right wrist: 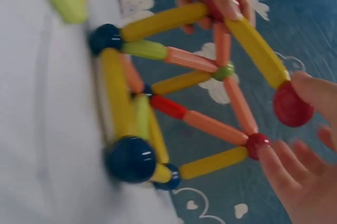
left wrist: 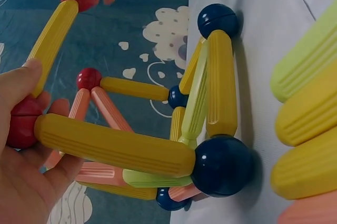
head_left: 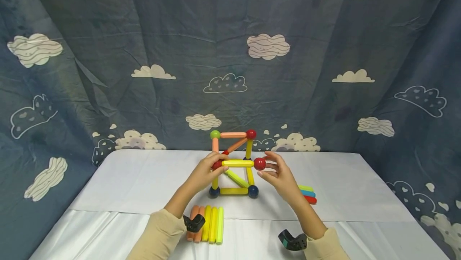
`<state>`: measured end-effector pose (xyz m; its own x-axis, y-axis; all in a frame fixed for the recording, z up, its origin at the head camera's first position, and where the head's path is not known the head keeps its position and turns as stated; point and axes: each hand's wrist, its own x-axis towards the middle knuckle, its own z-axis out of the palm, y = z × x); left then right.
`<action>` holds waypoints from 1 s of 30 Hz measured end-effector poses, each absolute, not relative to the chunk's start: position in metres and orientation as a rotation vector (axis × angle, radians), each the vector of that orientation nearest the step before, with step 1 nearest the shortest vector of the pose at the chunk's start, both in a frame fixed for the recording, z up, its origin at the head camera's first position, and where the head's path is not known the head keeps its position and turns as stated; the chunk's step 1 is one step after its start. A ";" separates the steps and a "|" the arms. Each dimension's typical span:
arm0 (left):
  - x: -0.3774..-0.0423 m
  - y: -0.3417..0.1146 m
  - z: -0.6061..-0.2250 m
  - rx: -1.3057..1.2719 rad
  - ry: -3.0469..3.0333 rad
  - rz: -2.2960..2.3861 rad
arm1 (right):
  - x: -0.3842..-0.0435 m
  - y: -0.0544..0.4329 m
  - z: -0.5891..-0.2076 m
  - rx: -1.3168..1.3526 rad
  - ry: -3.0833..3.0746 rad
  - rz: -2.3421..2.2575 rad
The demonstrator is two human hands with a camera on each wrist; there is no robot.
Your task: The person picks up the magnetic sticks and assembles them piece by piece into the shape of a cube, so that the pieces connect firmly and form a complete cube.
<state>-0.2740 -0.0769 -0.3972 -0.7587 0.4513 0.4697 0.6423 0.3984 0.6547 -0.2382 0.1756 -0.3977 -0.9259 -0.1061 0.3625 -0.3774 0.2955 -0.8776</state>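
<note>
A box-shaped frame of toy building rods and balls (head_left: 234, 191) stands on the table, with dark blue balls at its base. My left hand (head_left: 205, 172) grips a red ball (left wrist: 23, 124) at an upper front corner, thumb lying along a yellow rod (head_left: 237, 163). Below that ball a second yellow rod (left wrist: 116, 142) runs down to a dark blue ball (left wrist: 221, 166). At the horizontal rod's other end sits a red ball (head_left: 259, 164). The thumb of my right hand (head_left: 282, 176) touches this ball, while its fingers are spread out behind. No rod shows under this ball.
Orange, yellow and lime rods (head_left: 213, 224) lie side by side in front of the frame, near my left forearm. Lime, blue and red rods (head_left: 308, 194) lie partly behind my right forearm. A dark cloud-patterned curtain (head_left: 230, 52) hangs behind the white-covered table (head_left: 144, 180).
</note>
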 end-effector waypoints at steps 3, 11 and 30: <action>-0.274 -0.076 -0.397 -0.975 -2.433 -1.293 | -0.225 0.174 -0.408 0.367 -2.317 1.584; -0.272 -0.075 -0.396 -0.958 -2.404 -1.310 | -0.193 0.149 -0.440 0.587 -2.502 1.738; -0.272 -0.074 -0.398 -0.956 -2.391 -1.298 | -0.179 0.102 -0.468 0.887 -2.935 1.248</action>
<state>-0.2717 -0.0745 -0.3983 -0.7510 0.4256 0.5049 0.6552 0.3853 0.6498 -0.1793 0.1023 -0.4677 -0.8433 -0.5349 0.0516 -0.4082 0.5752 -0.7089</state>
